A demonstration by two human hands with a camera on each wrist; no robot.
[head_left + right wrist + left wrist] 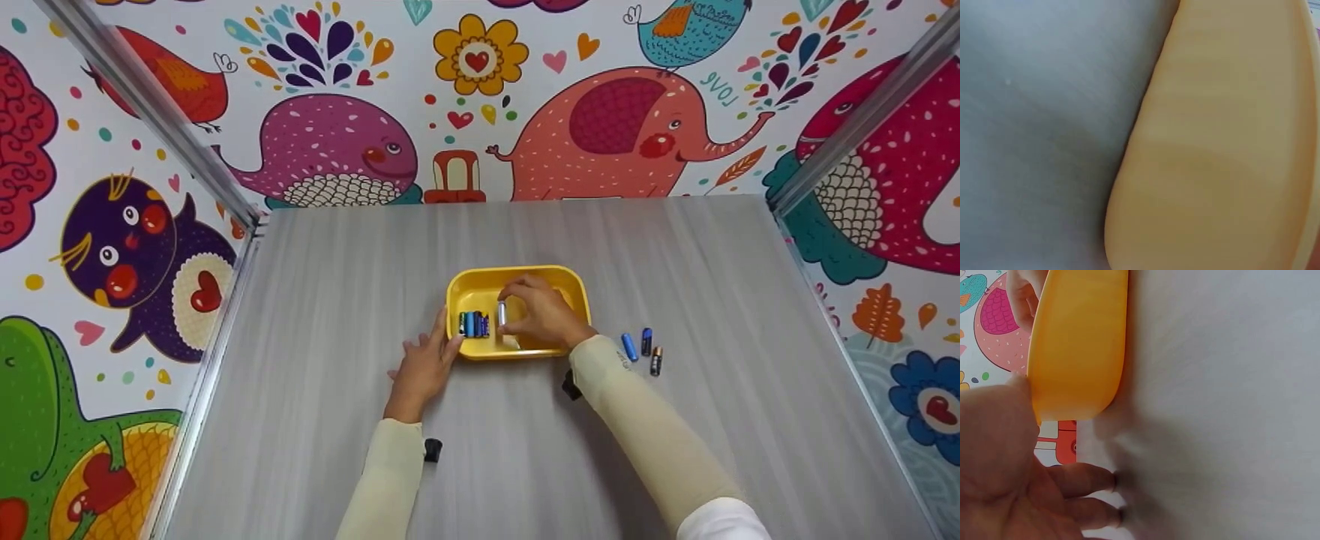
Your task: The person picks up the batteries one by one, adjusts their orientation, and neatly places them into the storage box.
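A yellow tray point(551, 351) stands on the table, with several batteries point(471, 324) lined up side by side in its left part. Inside the tray, my right hand point(544, 311) pinches a pale silvery battery point(502, 313) between thumb and fingers, just right of that row. At the tray's front left corner my left hand point(424, 367) touches the side and rim, its fingers extended. The left wrist view has that hand's thumb at the rim, other fingers reaching down beside the tray wall point(1081, 343). In the right wrist view the tray's wall point(1213, 140) hides the right hand's grip.
To the right of the tray lie three loose batteries: a light blue one point(629, 346), a dark blue one point(646, 341) and a black and copper one point(657, 361). Printed panels point(465, 112) and metal posts point(847, 127) border the grey table point(337, 277).
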